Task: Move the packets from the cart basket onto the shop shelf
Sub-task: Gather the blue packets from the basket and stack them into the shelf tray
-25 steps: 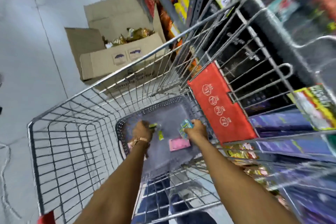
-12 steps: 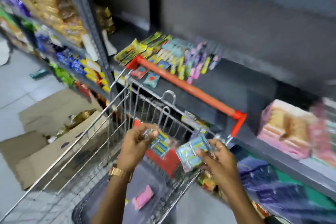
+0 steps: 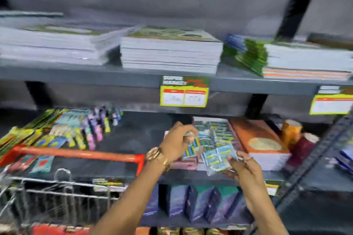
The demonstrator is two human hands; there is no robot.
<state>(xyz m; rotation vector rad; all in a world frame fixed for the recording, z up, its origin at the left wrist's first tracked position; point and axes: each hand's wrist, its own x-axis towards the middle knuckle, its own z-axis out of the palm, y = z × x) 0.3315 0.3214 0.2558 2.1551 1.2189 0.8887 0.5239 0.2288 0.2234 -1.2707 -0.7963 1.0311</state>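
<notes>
You stood at the shop shelf [image 3: 133, 135] with both hands over its middle tier, and the step in hand looked like the placing itself: packets carried up from the cart [image 3: 63, 187] and about to be set down. Your left hand [image 3: 176, 144], a gold watch [image 3: 157, 156] at the wrist, was closed around a small packet [image 3: 191, 149] printed in blue and yellow, held just above the pile of like packets [image 3: 214, 133] lying on the shelf. Your right hand [image 3: 242, 166] gripped a second, pale blue packet [image 3: 217, 156] by its right edge, nearer to you and a little lower, over the shelf's front lip.

The packets looked thin, flat and glossy, likely light and slippery, though blur hid the print. The next move, as judged here, called for lowering each one flat onto the pile and opening the fingers without nudging the stack sideways toward the orange-covered book [image 3: 259, 139] just right of it. More bright packets [image 3: 80, 129] lay in rows at the shelf's left, beyond the cart's red handle [image 3: 76, 153]. Stacks of notebooks [image 3: 170, 53] filled the tier above. The basket floor was out of view, so how many packets remained could not be told.
</notes>
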